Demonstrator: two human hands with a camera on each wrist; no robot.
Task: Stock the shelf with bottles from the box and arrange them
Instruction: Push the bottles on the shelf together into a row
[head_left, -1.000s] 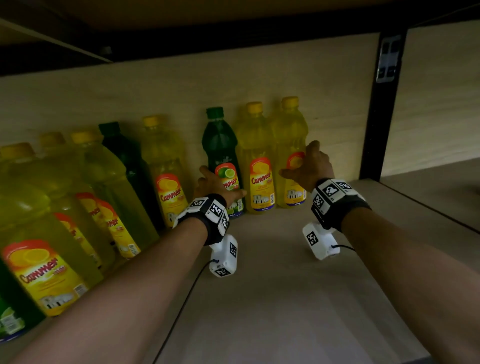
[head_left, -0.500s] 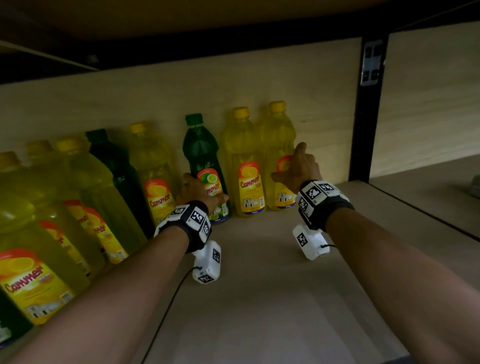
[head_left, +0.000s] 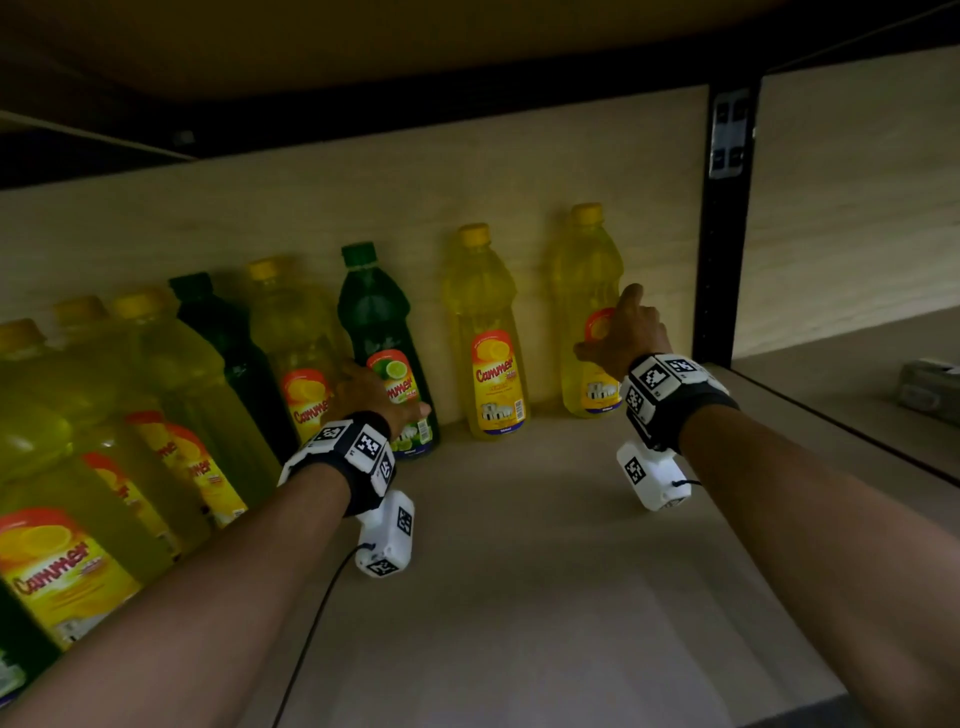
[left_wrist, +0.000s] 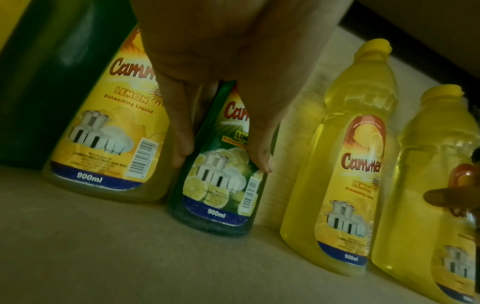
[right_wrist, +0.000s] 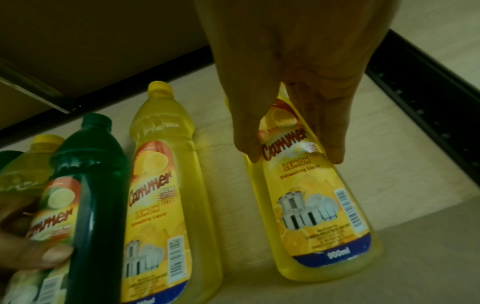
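Note:
Dish-liquid bottles stand in a row along the back wall of the wooden shelf (head_left: 519, 545). My left hand (head_left: 376, 397) (left_wrist: 222, 162) grips the lower body of a green lime bottle (head_left: 374, 322) (left_wrist: 221, 189), thumb on its right side and fingers on its left. My right hand (head_left: 618, 338) (right_wrist: 291, 154) grips the rightmost yellow lemon bottle (head_left: 587, 270) (right_wrist: 319, 216) at label height. Between the two stands a free yellow bottle (head_left: 485, 332) (right_wrist: 166, 185), with a gap on each side. All three stand upright.
More yellow and green bottles (head_left: 197, 374) crowd the left side, the bigger ones nearest me. A black upright post (head_left: 722, 249) bounds the bay on the right. Beyond it, a small grey object (head_left: 927, 387) lies on the neighbouring shelf.
The three bottles stood tight together before. The right hand has slid the rightmost yellow bottle to the right and the left hand has shifted the green one left, opening gaps.

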